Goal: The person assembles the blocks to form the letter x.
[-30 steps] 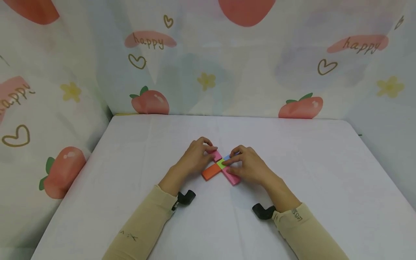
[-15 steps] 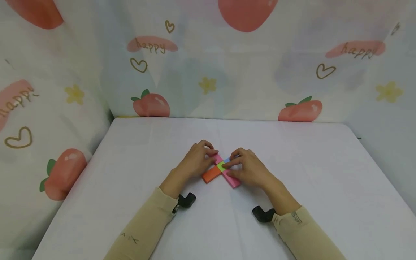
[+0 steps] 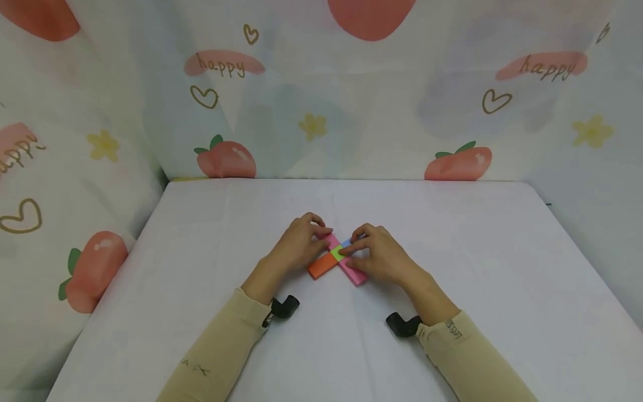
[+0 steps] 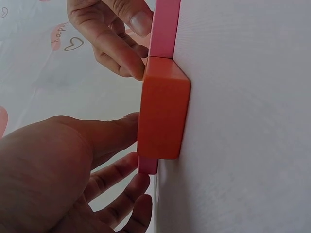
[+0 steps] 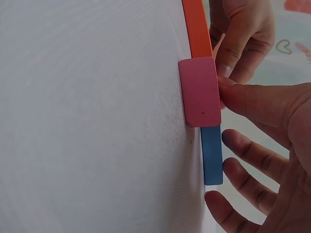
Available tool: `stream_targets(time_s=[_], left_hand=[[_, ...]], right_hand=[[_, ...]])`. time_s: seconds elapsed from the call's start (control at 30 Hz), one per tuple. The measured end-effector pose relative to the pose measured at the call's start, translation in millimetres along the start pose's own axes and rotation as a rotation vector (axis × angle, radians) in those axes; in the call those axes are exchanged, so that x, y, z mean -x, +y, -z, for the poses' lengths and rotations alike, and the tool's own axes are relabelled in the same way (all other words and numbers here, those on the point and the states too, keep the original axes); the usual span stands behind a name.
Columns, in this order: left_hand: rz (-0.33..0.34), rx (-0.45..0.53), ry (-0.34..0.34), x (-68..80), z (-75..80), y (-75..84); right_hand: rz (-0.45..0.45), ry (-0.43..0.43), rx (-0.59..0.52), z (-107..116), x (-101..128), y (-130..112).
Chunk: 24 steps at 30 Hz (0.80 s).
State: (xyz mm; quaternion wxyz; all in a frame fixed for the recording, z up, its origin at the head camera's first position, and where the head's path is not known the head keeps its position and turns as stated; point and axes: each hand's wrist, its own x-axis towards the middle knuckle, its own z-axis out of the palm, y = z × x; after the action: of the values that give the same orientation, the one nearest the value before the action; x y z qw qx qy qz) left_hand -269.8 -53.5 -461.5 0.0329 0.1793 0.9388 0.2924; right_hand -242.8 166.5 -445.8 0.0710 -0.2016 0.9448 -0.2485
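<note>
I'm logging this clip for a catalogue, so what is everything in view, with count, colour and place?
Pink block: one or perhaps two, since the middle is covered; pink, runs from far-left to near-right across the cluster at mid-table.
Orange block: one, orange, near-left arm of the cross.
Blue block: one, blue, far-right arm, mostly hidden by fingers.
Green block: one, yellow-green, at the centre of the cross.
Table: one, white covering, under everything.
Backdrop cloth: one, pale with peaches, hearts and "happy", behind and at both sides.
Wrist cameras: two, black, one at each wrist.
Sleeves: two, beige.
Left hand: fingertips at the far pink end.
Right hand: fingertips at the cross's centre.
</note>
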Motion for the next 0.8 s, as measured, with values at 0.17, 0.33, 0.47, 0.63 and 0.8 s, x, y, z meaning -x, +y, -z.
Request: stream_targets(time_s=[0.17, 0.33, 0.47, 0.63, 0.8], left_hand=[[-0.008, -0.007, 0.0, -1.7, 3.2, 1.2], [-0.009, -0.014, 0.001, -2.9, 6.6, 2.8], [-0.003, -0.007, -0.006, -3.5, 7.8, 3.6], [0.006, -0.018, -0.022, -2.5, 7.4, 3.3], [0.018, -0.028, -0.047, -0.6, 4.4, 1.6]], right_hand=[[0.003, 0.005, 0.005, 3.6, -0.7, -1.1], [-0.005, 0.004, 0.004, 5.9, -2.1, -1.8], [-0.007, 0.003, 0.004, 6.4, -3.1, -1.3], [-0.013, -0.009, -0.008, 5.0, -2.8, -0.9], [-0.024, -0.029, -0.018, 1.2, -1.6, 0.2]])
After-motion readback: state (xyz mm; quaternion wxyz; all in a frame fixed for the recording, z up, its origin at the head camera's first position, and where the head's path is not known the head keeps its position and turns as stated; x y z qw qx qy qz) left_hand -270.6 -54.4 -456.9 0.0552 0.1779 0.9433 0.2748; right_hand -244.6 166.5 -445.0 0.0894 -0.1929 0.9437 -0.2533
